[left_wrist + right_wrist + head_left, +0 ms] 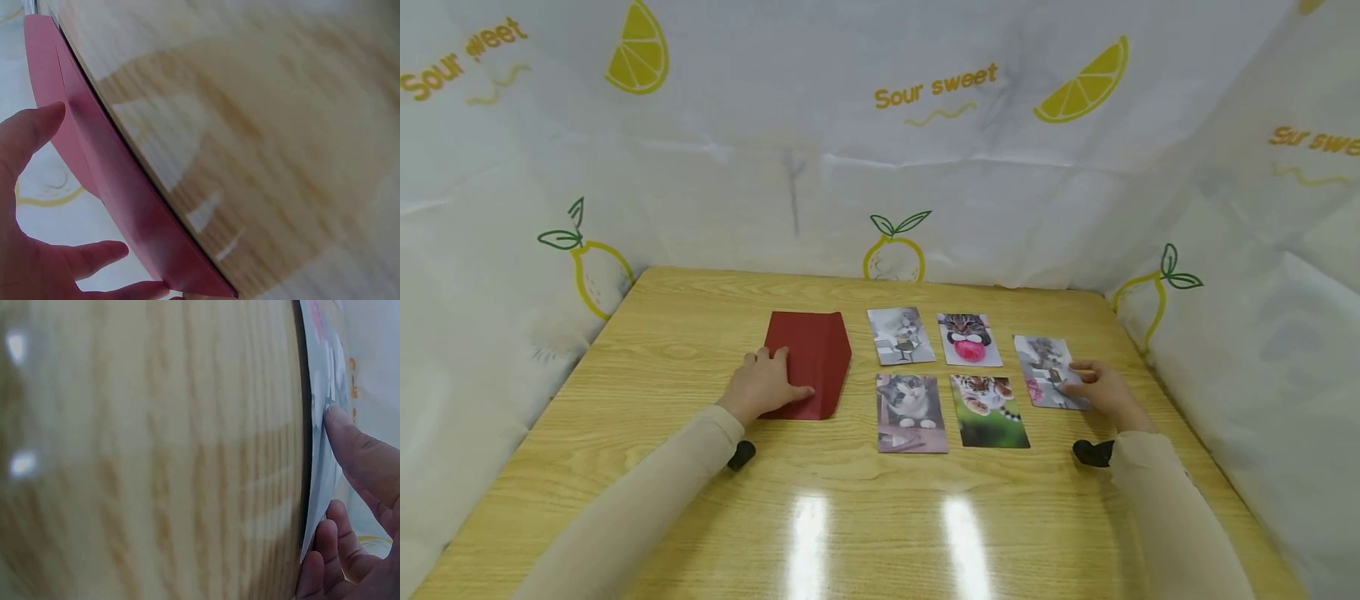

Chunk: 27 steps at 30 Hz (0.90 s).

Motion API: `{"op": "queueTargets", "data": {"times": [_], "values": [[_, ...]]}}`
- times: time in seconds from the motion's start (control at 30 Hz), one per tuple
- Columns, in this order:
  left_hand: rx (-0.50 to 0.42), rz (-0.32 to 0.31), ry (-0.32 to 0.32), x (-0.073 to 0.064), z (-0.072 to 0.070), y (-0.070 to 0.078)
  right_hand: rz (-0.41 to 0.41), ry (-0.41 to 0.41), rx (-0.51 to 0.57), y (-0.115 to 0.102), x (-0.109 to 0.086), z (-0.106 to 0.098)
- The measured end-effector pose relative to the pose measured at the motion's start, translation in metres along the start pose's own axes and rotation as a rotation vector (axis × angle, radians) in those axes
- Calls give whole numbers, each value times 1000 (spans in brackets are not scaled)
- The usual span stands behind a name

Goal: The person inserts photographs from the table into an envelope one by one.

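Observation:
My left hand (pixel 765 385) rests on a red envelope (pixel 808 367), fingers spread, thumb toward its flap side. In the left wrist view, the thumb and fingertips touch the envelope (pixel 119 181). My right hand (pixel 1105 390) pinches the right edge of a photo card (pixel 1045 371) with a grey cat picture. The right wrist view has the thumb on top of that card (pixel 320 425), fingers curled at its edge. Between the hands lie a pale cat card (pixel 901 336), a tabby card with a pink ball (pixel 968 339), a grey-and-white cat card (pixel 912 412) and a tiger card (pixel 990 411).
The wooden table (pixel 850 533) reflects two bright lights near the front. White cloth (pixel 760 183) with lemon prints hangs behind and at both sides. A black object sits by each wrist, one at the left (pixel 742 455) and one at the right (pixel 1093 453).

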<state>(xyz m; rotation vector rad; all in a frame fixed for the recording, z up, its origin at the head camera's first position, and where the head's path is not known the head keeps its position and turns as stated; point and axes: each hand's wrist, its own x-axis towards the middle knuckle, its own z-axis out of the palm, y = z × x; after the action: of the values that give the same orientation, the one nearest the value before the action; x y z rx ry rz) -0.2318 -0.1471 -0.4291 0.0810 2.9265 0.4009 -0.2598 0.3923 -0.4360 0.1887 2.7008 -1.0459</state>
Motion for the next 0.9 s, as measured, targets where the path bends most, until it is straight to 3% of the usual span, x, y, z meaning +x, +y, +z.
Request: {"op": "queueTargets", "data": {"times": [0.9], "values": [[-38,-82,-44,1,-2,8,28,1,-6,-5,-3,1]]}}
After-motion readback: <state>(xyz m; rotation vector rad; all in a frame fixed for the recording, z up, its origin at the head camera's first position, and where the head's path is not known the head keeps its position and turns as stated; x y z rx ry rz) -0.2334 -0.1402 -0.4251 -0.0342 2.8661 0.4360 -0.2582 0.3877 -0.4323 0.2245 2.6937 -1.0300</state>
